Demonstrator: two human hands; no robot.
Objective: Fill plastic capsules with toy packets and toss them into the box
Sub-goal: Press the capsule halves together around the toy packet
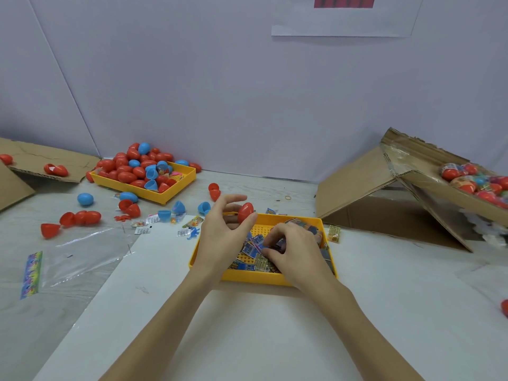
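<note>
My left hand holds a red capsule between thumb and fingers, just above the far left corner of a yellow tray of toy packets. My right hand reaches into that tray and pinches a small blue packet among the heap. At the right, a tilted cardboard box lined with clear plastic contains several filled capsules.
A second yellow tray at the back left is piled with red and blue capsules. Loose capsule halves, packets and a clear plastic bag lie across the left of the table. Flattened cardboard sits far left. White paper covers the front.
</note>
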